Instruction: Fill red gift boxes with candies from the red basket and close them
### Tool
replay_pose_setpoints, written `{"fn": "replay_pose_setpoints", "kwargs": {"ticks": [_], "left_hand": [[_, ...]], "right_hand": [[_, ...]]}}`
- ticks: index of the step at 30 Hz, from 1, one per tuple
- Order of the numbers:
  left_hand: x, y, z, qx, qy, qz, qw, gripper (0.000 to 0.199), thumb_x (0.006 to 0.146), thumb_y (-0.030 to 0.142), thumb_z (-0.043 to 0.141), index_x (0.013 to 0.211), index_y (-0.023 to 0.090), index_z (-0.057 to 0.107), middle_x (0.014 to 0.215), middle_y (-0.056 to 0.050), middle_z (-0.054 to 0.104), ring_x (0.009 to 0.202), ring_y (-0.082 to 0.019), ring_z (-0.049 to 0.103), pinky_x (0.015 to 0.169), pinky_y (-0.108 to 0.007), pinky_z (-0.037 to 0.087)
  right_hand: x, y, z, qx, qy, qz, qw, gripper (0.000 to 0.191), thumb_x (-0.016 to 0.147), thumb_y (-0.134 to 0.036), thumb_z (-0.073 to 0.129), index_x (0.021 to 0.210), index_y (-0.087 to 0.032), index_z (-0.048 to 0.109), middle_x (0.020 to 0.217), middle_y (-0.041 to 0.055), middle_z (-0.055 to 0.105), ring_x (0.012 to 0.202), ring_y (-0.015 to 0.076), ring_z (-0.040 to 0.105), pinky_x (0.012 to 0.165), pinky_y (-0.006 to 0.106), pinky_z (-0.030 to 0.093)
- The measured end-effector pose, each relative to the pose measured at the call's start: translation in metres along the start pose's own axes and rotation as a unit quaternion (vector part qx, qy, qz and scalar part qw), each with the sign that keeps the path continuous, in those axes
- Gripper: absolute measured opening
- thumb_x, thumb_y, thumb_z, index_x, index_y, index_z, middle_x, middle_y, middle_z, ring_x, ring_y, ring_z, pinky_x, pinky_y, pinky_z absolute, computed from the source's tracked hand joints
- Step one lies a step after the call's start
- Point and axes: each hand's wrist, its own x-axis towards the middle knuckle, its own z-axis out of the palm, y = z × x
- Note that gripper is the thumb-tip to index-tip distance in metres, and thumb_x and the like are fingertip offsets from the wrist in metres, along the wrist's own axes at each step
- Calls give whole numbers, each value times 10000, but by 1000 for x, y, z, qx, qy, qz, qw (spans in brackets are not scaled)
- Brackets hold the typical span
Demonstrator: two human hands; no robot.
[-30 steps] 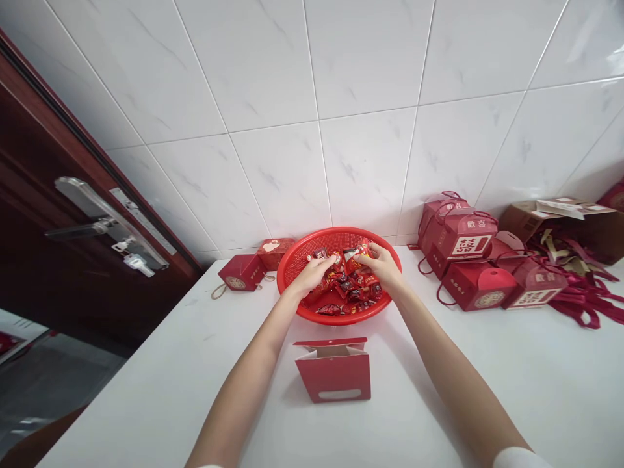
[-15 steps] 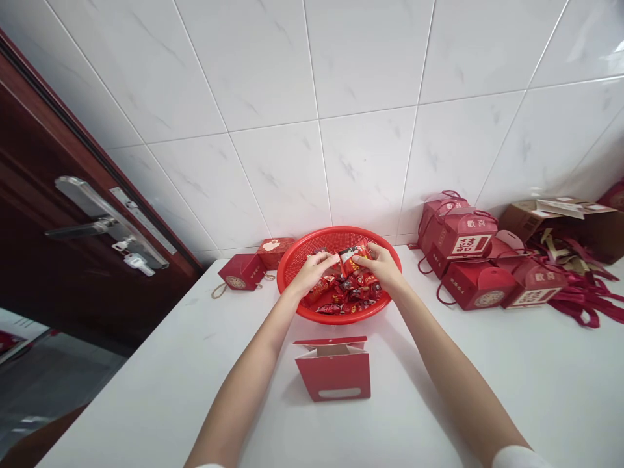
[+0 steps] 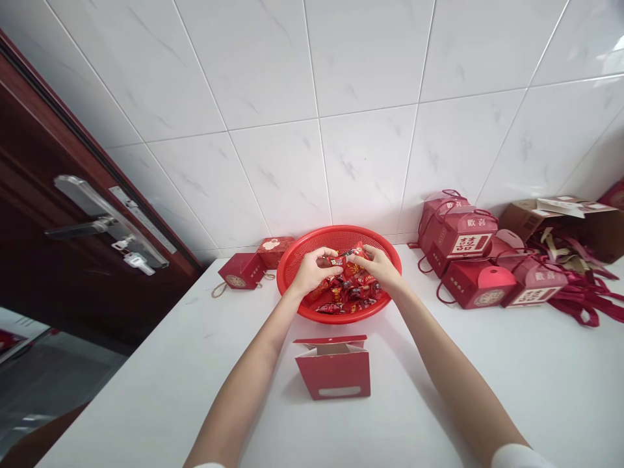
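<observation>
Left hand: thumb and forefinger clamped on a small red packet. Right hand: pinched on a red-and-black packet. Couldn't tell whether their ends touched or overlapped. Both were over the red colander, above a loose pile of wrapped sweets, mid-width near the tabletop's back edge. Fingertip grips, probably because the wrappers were small and soft; low over the colander, probably so a dropped one would land back in it.

Packets' long axes ran roughly left-right, the right one's outer end tipped up a bit. Fingers hid the rest.

Open red box stood upright in front of the colander, between the forearms. Mouth up, slot running left-right, about parallel to the back edge; pale window toward the wearer, flap leaning up at the rear. Likely put there for easy reach by either hand.

Stacked gift boxes sat toward the back right, two small boxes by the back left corner, presumably to leave working room.
</observation>
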Motion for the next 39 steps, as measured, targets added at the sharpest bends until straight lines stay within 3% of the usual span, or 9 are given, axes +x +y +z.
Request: {"fn": "replay_pose_setpoints", "kwargs": {"ticks": [5,9,13,27,34,39], "left_hand": [[-2,2,1,-13,-14,-5,1000,441,546,337,887,870,167,641,939,-20,679,789,-174,659,695,-301,546],[-2,3,1,-49,-32,-22,998,451,556,333,891,911,161,672,922,-24,692,806,-183,672,734,-323,558],[0,3,-1,-58,-7,-13,998,445,569,351,889,932,161,715,908,-43,726,854,-200,679,769,-331,559],[4,-1,-5,-86,0,-29,996,409,528,284,885,892,163,742,884,-48,750,858,-199,682,803,-342,556],[1,1,0,-30,-23,-36,999,436,589,391,874,935,161,742,1004,-70,738,898,-219,673,819,-362,544],[4,-3,-1,-30,7,-18,999,423,619,408,838,949,166,729,1035,-76,737,969,-237,669,884,-380,528]], "right_hand": [[3,5,0,-6,-28,-4,1000,375,586,-380,869,738,-205,574,706,-37,643,604,146,619,525,263,516],[6,10,-2,-9,-9,-34,999,319,611,-355,833,727,-207,575,695,-44,622,615,146,609,541,273,521],[6,10,-4,4,-4,-37,999,284,623,-340,809,751,-209,592,737,-30,642,647,156,618,555,288,535],[5,9,-5,-8,-12,-41,999,315,607,-336,829,768,-214,587,741,-30,653,638,153,612,540,284,526],[5,9,-3,-9,8,-55,998,312,593,-345,831,771,-211,613,714,-32,665,651,163,623,566,278,509],[6,9,-3,53,49,-42,997,352,578,-348,829,849,-224,641,816,-3,724,724,193,663,620,299,534]]}}
